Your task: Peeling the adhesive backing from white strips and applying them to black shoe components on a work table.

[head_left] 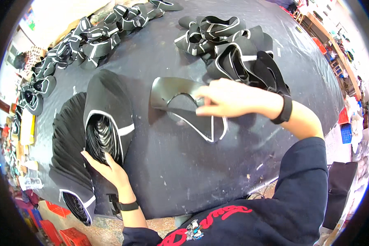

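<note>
near table edge (pixel 217 197), left hand (pixel 106 166) touches stack (pixel 106 123)

Setting: a workshop for cut fabric or shoe parts. A large dark worktop (pixel 184 172), scuffed and flecked with pale marks, carries many identical black cut pieces with white edging, sorted in batches: fanned stacks (pixel 104 131) at its left side, loose heaps (pixel 233 49) at its far side, a long row (pixel 86 39) along its far-left edge. Red plastic crates (pixel 59 229) stand on the floor below its left end. Cluttered shelving (pixel 336 53) lies beyond its right side.
</note>
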Demonstrator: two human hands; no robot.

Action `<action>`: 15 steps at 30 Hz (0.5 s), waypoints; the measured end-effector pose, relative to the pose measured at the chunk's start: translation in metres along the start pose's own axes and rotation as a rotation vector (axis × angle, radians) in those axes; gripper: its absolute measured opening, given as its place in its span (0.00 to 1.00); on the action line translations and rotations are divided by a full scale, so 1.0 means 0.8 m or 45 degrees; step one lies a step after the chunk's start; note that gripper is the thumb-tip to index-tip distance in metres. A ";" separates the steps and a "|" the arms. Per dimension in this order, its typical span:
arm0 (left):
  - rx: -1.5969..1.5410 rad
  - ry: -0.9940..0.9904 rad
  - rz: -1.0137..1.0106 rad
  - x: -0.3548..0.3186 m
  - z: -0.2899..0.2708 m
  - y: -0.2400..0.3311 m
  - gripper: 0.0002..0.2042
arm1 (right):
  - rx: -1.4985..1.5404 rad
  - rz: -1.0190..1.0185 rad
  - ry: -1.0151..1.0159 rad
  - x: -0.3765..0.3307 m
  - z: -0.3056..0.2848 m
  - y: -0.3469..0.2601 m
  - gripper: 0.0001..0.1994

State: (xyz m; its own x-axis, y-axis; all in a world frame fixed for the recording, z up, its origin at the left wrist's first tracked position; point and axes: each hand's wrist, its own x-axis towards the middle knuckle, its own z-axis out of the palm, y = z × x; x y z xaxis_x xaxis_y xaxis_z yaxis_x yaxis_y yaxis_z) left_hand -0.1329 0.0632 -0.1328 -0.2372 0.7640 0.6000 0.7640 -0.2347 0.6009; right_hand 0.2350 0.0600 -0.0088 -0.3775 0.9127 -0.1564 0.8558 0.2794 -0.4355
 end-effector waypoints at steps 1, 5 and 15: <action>0.045 0.019 0.034 -0.001 -0.009 0.008 0.30 | -0.113 -0.009 -0.064 -0.012 0.016 -0.006 0.23; -0.318 0.034 0.023 -0.003 -0.060 0.069 0.29 | -0.400 -0.268 0.399 -0.062 0.057 -0.026 0.25; -1.660 -0.310 0.571 -0.055 -0.225 0.178 0.21 | 0.098 -0.376 0.142 -0.358 0.259 -0.099 0.14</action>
State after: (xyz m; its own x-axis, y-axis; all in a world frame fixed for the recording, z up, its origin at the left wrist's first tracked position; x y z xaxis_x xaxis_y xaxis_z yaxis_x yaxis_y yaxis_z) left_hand -0.1219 -0.1119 0.0212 0.0873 0.5281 0.8447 -0.3865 -0.7636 0.5173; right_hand 0.2018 -0.2852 -0.1131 -0.5605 0.8240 0.0831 0.6844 0.5174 -0.5138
